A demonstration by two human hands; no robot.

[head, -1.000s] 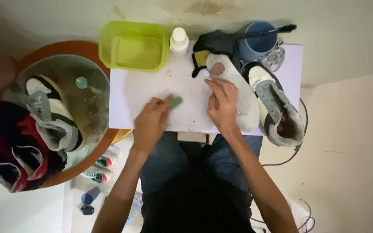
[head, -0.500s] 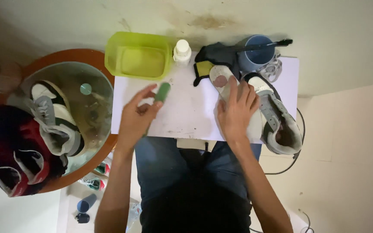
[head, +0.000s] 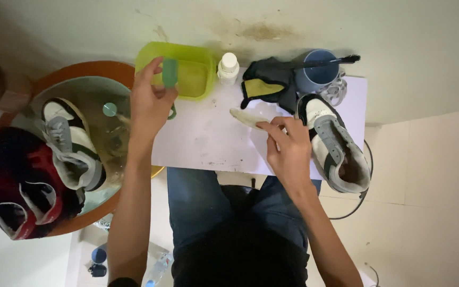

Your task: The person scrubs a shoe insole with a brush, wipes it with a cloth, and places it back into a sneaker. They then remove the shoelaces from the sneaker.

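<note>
The left hand (head: 150, 103) holds a small green brush (head: 170, 73) up over the lime-green tub (head: 195, 56) at the white board's (head: 208, 141) far edge. The right hand (head: 289, 149) pins a pale insole (head: 246, 117) flat on the board, just beside a grey-and-white sneaker (head: 336, 146). Another sneaker (head: 67, 143) sits in the round basin (head: 94, 87) at the left.

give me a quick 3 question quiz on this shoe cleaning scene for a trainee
1. True or false: the left hand holds a small green brush by the green tub.
2. What does the right hand rest on? A) white bottle B) pale insole C) blue cup
3. Where does the grey and white shoe lie: on the white table or in the round basin?

Key: 1 true; 2 B, the insole; 3 on the table, beside the right hand.
</note>
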